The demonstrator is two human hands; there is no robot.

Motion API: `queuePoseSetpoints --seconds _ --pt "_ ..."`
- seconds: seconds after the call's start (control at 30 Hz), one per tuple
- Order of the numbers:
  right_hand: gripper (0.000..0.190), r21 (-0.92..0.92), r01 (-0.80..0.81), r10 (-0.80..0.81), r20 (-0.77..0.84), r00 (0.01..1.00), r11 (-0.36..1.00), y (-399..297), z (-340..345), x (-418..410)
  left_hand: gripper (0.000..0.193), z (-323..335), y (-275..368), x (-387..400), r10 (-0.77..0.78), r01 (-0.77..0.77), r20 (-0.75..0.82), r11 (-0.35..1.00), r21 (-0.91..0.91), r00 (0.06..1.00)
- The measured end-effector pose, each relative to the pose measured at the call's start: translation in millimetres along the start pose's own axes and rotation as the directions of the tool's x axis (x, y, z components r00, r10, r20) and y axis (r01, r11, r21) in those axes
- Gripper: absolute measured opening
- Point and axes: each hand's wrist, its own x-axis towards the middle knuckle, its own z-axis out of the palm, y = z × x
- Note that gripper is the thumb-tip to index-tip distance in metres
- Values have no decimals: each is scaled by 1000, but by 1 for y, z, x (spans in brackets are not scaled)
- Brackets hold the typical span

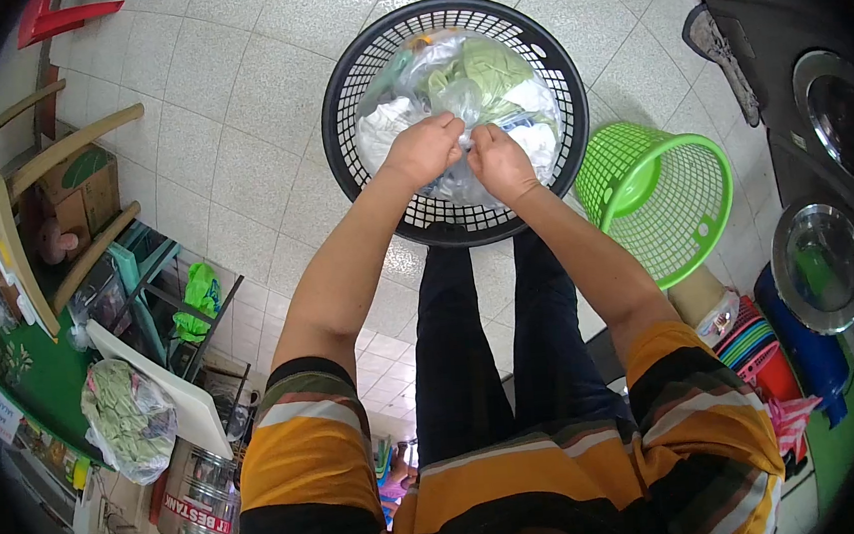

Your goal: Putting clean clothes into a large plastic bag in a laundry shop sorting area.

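A round black plastic laundry basket (462, 235) stands on the tiled floor in front of my legs. Inside it lies a large clear plastic bag (449, 69) filled with green, white and blue cloth. My left hand (429, 148) pinches the gathered neck of the bag from the left side. Close beside it, my right hand (497, 157) grips the same gathered plastic, with its fingers curled. The plastic between my fingers is partly hidden, so I cannot tell whether it is knotted. A tuft of clear plastic stands up just beyond both hands.
To the right, a green plastic basket (659, 203) lies tilted near dark front-loading machines (780, 66). At left are a wooden chair (72, 152), a dark metal rack (190, 316), a cardboard box (93, 184) and another plastic bag of green cloth (130, 418) by a white board (173, 385).
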Motion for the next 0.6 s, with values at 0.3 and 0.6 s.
queuePoseSetpoints --seconds 0.3,0.6 --pt "14 76 -89 85 56 995 993 -11 -15 -5 10 -4 -6 -10 122 -108 -74 979 175 990" --pt "11 293 -159 186 -67 980 943 -7 -9 -19 10 5 -14 -8 17 -6 -82 991 134 996"
